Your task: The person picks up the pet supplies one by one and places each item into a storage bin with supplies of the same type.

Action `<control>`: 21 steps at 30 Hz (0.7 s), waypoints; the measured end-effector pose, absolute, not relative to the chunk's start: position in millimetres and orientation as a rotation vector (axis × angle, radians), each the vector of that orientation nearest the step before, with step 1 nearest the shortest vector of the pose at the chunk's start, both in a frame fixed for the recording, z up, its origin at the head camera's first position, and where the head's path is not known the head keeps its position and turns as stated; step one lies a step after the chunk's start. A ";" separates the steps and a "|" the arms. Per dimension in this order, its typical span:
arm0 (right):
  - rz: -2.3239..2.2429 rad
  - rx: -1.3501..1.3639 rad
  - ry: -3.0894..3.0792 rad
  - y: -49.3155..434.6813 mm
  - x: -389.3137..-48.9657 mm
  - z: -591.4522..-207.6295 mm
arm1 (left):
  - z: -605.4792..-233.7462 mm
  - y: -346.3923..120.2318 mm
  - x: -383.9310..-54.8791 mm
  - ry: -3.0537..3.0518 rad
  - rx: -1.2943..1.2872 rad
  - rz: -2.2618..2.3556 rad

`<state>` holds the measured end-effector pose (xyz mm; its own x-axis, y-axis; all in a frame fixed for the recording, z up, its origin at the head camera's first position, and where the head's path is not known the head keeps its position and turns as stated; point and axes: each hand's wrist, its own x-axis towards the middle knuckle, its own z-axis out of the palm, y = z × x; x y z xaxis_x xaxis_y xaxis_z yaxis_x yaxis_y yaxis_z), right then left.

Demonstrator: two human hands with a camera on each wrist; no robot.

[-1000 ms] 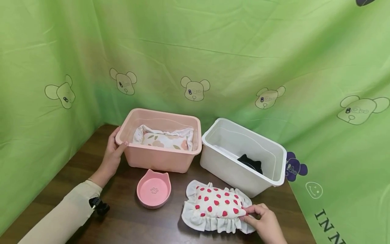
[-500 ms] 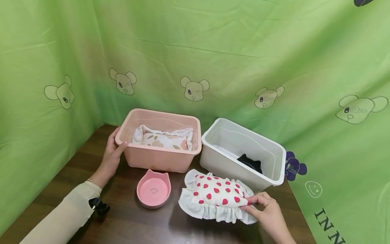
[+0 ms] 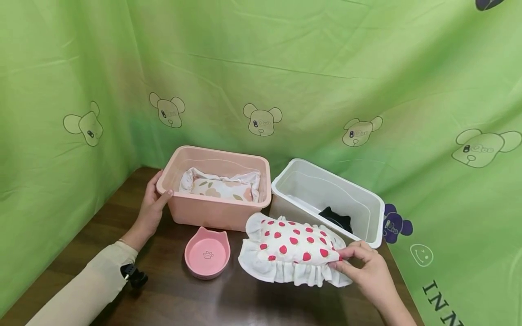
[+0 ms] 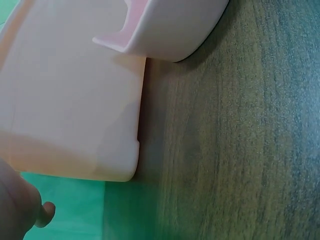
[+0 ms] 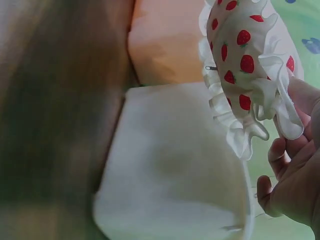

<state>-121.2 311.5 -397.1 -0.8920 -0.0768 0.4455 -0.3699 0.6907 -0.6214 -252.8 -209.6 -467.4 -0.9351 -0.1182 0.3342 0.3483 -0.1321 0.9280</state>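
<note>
My right hand (image 3: 367, 269) pinches the right edge of a small ruffled pillow (image 3: 295, 242), white with red strawberries. The pillow is up off the table in front of the white bin (image 3: 281, 206), overlapping its front wall in the head view. In the right wrist view the pillow (image 5: 245, 65) hangs from thumb and fingers, a zipper pull on its underside. My left hand (image 3: 150, 210) grips the left rim of the pink bin (image 3: 216, 213), thumb on the near side. Inside that bin lies a flower-print pillow (image 3: 222, 188) with a white ruffle.
A pink cat-eared bowl (image 3: 207, 253) with a paw print stands on the dark wooden table (image 3: 171, 299) before the pink bin. Within the white bin sits a black cat-eared dish (image 3: 336, 218), partly hidden by the wall. A green printed curtain (image 3: 228, 59) encloses the back and sides.
My right hand has raised the strawberry pillow from near the table, moving it up and toward the white bin. The left hand keeps its grip on the pink bin.
</note>
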 end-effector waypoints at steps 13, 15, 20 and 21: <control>1.093 0.365 -2.530 308.4 -135.0 -349.9 | -466.8 -209.5 -251.5 -1.842 -0.239 -2.139; 1.081 0.368 -2.530 309.5 -137.4 -343.2 | -466.2 -209.4 -251.6 -1.840 -0.246 -2.138; 1.071 0.348 -2.534 312.9 -144.3 -323.7 | -465.7 -208.9 -251.8 -1.826 -0.260 -2.135; 1.078 0.341 -2.536 313.2 -145.6 -319.3 | -465.8 -208.8 -251.8 -1.825 -0.260 -2.133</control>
<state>-145.6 313.2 -319.3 -0.9050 -0.0783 0.4181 -0.3554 0.6791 -0.6422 -251.8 -208.8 -465.8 -0.9318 -0.1234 0.3412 0.3562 -0.1319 0.9250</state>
